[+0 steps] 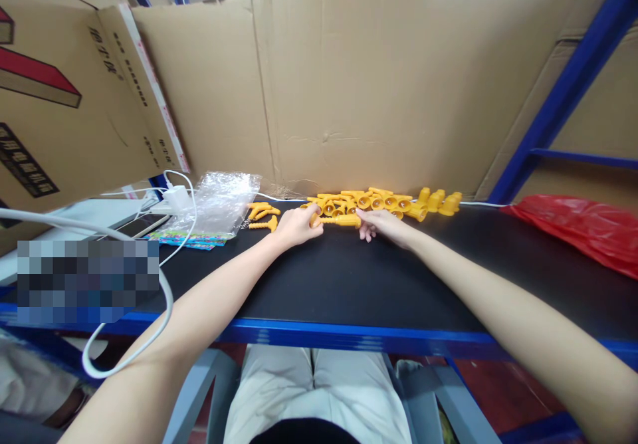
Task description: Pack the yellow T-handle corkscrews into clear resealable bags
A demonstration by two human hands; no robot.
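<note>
In the head view, my left hand [298, 226] is closed on one end of a yellow plastic piece with a threaded shaft [326, 221]. My right hand [377, 224] pinches the other end, a wider ribbed yellow part [347, 220]. The two parts lie in line between my hands, just above the black table top. Whether they are one piece or two joined ones I cannot tell. Left of my left hand are several loose yellow T-shaped threaded pieces [272, 224]. Behind both hands is a pile of yellow bell-shaped cups [377, 203].
More yellow cups [436, 202] stand stacked at the right of the pile. Clear plastic bags [224, 195] and a white charger [178, 198] with cables are at the left. A red plastic bag [573, 224] lies far right. A cardboard wall [373, 85] closes off the back.
</note>
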